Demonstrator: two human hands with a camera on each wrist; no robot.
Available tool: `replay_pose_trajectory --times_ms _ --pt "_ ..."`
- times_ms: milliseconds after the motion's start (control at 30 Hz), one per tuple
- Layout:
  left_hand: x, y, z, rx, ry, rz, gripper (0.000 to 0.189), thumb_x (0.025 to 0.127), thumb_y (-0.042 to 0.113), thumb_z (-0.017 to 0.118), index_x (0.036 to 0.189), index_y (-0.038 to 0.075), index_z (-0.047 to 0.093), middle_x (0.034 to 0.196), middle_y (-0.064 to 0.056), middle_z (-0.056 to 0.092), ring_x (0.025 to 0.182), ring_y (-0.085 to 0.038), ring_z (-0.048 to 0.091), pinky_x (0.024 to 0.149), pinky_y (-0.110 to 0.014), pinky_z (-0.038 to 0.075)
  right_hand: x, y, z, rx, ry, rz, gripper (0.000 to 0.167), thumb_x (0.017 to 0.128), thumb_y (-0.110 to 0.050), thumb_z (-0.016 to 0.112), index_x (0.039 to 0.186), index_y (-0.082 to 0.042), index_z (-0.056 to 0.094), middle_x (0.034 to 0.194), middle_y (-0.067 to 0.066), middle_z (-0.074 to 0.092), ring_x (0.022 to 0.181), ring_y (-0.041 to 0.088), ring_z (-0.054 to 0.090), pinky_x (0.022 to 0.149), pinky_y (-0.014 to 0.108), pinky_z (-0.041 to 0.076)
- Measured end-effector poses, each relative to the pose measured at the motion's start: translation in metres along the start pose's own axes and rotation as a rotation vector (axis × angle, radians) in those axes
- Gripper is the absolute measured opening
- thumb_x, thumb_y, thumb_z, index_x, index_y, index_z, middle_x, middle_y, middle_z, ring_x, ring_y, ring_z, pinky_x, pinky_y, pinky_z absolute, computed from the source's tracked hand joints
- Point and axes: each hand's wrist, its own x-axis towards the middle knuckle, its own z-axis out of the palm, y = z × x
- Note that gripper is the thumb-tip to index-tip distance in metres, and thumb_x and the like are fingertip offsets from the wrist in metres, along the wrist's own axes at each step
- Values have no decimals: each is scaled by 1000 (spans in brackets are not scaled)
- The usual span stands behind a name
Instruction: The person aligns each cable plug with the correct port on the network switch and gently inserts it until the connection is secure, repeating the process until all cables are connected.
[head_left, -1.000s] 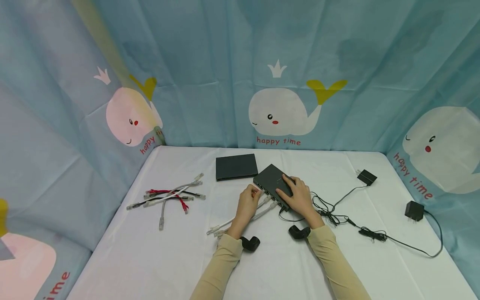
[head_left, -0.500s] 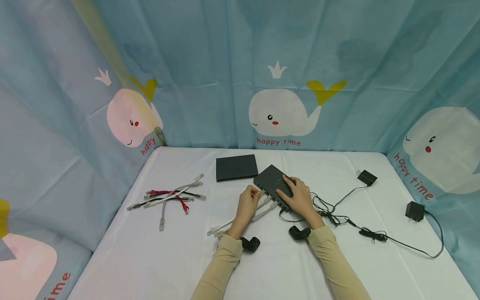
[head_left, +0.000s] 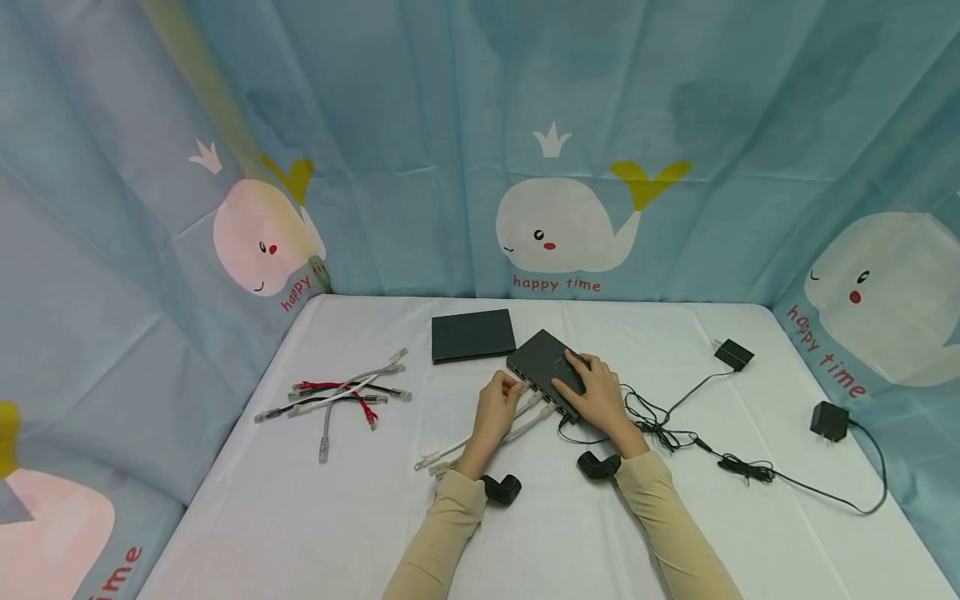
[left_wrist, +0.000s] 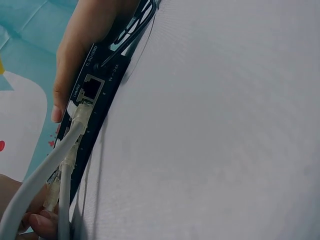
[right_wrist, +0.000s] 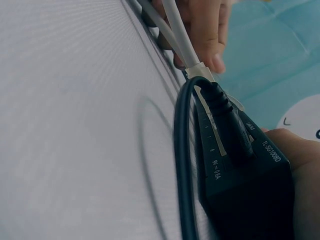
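Note:
A black network switch [head_left: 542, 357] marked TL-SG1008D lies slantwise on the white table. At its port side my left hand [head_left: 497, 408] pinches the clear plug [left_wrist: 52, 196] of a network cable between thumb and fingertips. Beside that plug, two pale network cables [left_wrist: 45, 167] are seated in ports; the end port [left_wrist: 91, 89] is uncovered. My right hand [head_left: 597, 396] holds the switch at its right end, thumb across the top and the other fingers at the far edge. A black power plug [right_wrist: 229, 125] sits in the switch's socket beside the end port.
Left on the table [head_left: 300, 517] is a loose pile of short network cables [head_left: 341, 392] in grey, white, black and red. A flat black box [head_left: 472, 336] lies behind my left hand. Rightward, black power cords [head_left: 663, 429] run to two adapters [head_left: 733, 356].

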Motion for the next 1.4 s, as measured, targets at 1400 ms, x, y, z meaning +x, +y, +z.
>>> replay_pose_trajectory --times_ms 1400 --pt "13 6 2 -21 -44 -60 14 90 12 61 83 0 58 70 -6 54 60 -11 45 54 -23 37 -1 4 0 -2 31 -62 67 81 -46 67 137 -14 47 131 22 47 108 36 50 83 51 38"
